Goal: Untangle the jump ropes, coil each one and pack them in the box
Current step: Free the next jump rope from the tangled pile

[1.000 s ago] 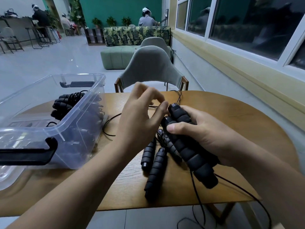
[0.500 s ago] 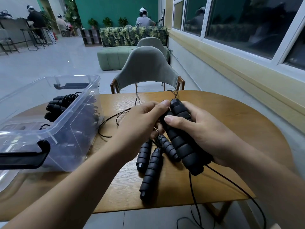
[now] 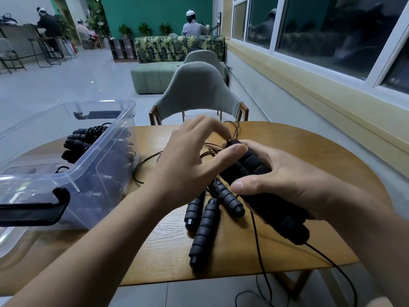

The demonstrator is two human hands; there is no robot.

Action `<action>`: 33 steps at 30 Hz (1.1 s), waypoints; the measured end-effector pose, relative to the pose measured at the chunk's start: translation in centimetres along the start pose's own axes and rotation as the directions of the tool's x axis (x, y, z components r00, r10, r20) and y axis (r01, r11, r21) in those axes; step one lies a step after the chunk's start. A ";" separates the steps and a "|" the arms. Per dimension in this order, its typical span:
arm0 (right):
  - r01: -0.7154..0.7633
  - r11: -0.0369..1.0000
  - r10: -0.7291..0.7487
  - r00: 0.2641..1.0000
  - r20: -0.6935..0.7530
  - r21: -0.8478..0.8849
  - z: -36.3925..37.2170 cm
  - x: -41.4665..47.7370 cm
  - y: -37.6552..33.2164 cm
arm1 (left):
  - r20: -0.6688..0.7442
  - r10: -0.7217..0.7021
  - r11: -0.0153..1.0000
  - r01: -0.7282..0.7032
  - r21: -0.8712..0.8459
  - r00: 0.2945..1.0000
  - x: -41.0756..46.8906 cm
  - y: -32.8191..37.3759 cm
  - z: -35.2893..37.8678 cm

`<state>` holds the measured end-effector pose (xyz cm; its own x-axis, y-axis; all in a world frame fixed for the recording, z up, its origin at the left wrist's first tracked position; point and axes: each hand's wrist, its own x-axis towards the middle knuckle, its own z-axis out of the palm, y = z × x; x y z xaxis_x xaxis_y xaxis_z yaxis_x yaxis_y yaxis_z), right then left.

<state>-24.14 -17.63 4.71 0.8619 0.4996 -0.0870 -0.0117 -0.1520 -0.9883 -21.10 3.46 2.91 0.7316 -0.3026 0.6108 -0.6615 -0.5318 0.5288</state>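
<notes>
Shared lounge or common room. Your fingers (image 3: 232, 150) are over a round wooden table (image 3: 309, 151). Just beyond them stands a padded chair (image 3: 197, 85); farther off, a leaf-print sofa (image 3: 177, 48) and potted plants (image 3: 143, 29); far left, people at bar stools (image 3: 51, 52).

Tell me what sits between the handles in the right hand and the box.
The left hand is between the held handles and the box; loose cord lies on the table there. The box top is open.

Wooden table (image 3: 298, 151): right hand (image 3: 287, 182) grips paired black foam handles (image 3: 247, 165); left hand (image 3: 188, 165), fingers blurred, at cord loops (image 3: 212, 149) beside them. Three loose handles (image 3: 205, 227) lie nearby. Clear box (image 3: 124, 116), left, holds coiled ropes (image 3: 84, 138).
</notes>
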 end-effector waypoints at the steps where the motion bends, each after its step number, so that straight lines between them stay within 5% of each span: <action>1: -0.006 1.000 0.006 1.000 0.019 -0.026 -0.1 0.0 0.0 | 0.013 0.031 0.999 -0.032 0.015 0.999 0.0 0.0 -0.1; 6: -0.005 0.988 0.022 0.994 0.107 -0.155 -0.7 -0.3 0.0 | 0.008 0.184 0.977 -0.183 0.112 0.983 -0.1 0.0 -0.3; 14: 0.009 0.993 0.016 0.979 0.205 -0.120 -0.5 -0.7 -0.6 | 0.109 0.122 0.980 -0.103 -0.169 0.986 -0.8 0.6 1.1; 19: -0.047 0.998 0.052 0.992 0.111 -0.050 -0.9 -0.5 -0.5 | 0.028 0.068 0.994 -0.066 -0.084 0.997 -0.5 0.7 1.0; 24: -0.031 0.976 0.039 0.999 0.031 -0.215 -0.9 -0.7 -1.0 | -0.023 0.016 0.999 -0.017 -0.033 1.000 -0.2 1.1 0.7; 28: -0.010 0.911 -0.001 1.000 -0.026 -0.412 -0.4 -1.0 -1.2 | -0.163 -0.036 0.999 0.040 0.019 0.986 0.3 0.5 -0.4; 33: 0.155 0.619 -0.405 0.903 -0.143 -0.770 0.1 -0.5 0.0 | -0.266 -0.138 0.990 0.134 -0.030 0.954 0.8 -0.2 -0.9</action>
<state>-24.62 -17.85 4.70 0.8556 0.3906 0.3396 0.5172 -0.6731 -0.5287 -20.52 4.02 3.86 0.7452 -0.0050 0.6668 -0.5617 -0.5436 0.6237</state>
